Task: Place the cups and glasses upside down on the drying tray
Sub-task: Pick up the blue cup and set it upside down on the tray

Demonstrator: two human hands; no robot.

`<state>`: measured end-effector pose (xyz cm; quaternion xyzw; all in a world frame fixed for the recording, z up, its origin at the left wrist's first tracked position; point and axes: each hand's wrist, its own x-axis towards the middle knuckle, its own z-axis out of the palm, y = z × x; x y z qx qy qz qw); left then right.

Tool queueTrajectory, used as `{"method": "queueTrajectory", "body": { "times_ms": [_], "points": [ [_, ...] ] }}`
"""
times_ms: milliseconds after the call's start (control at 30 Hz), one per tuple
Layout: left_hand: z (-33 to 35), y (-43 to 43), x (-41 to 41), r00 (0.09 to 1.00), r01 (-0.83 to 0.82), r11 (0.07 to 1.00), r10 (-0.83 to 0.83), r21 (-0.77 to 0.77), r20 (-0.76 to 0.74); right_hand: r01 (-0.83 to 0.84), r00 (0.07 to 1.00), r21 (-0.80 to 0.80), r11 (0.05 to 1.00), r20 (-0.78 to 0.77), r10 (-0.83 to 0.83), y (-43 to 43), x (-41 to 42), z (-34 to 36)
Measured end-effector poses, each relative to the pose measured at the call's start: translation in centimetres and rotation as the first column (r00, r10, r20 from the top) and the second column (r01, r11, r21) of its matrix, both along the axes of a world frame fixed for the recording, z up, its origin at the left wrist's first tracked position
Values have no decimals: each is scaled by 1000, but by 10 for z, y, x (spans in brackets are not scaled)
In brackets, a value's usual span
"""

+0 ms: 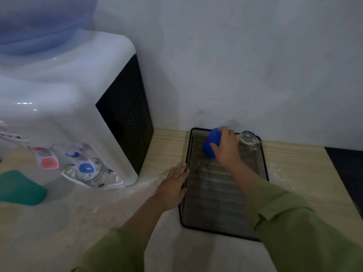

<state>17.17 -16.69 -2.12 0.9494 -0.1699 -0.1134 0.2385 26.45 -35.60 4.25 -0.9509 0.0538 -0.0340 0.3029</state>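
A black mesh drying tray [214,203] lies on the wooden counter against the wall. My right hand [225,148] grips a blue cup [211,142] at the tray's far left corner; the cup is tilted, its base toward the wall. A clear glass mug [248,139] stands upside down at the tray's far right corner. My left hand [173,183] rests flat on the counter, fingers touching the tray's left rim. Another clear glass [89,172] sits on the water dispenser's drip tray.
A white water dispenser [64,107] with a blue bottle and red and blue taps stands at the left. A green object [19,188] lies at the far left edge. The wall runs close behind the tray. The counter ends at the right, beyond the tray.
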Motion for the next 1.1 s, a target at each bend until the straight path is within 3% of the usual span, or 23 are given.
{"method": "queueTrajectory", "body": {
  "times_ms": [400, 600, 733, 900, 1000, 1100],
  "points": [
    [10, 4, 3, 988, 28, 996, -14, 89, -152, -7, 999, 74, 997, -47, 11, 5, -7, 2],
    [14, 24, -13, 990, 32, 999, -32, -7, -136, 34, 999, 63, 997, 8, -35, 16, -35, 6],
    [19, 58, -37, 989, -93, 992, 82, -87, -121, 23, 999, 46, 999, 21, -24, 42, -63, 6],
    [15, 109, -76, 951, -299, 940, 307, -164, 27, -151, 988, 0, 988, 9, 151, 94, -107, 0],
    [13, 138, -93, 889, -431, 876, 453, -218, 62, -297, 954, 1, 955, -53, 296, 124, -134, -14],
    [15, 166, -99, 761, -593, 750, 641, -293, 98, -351, 929, -13, 936, -128, 347, 150, -158, -31]
  ]
}}
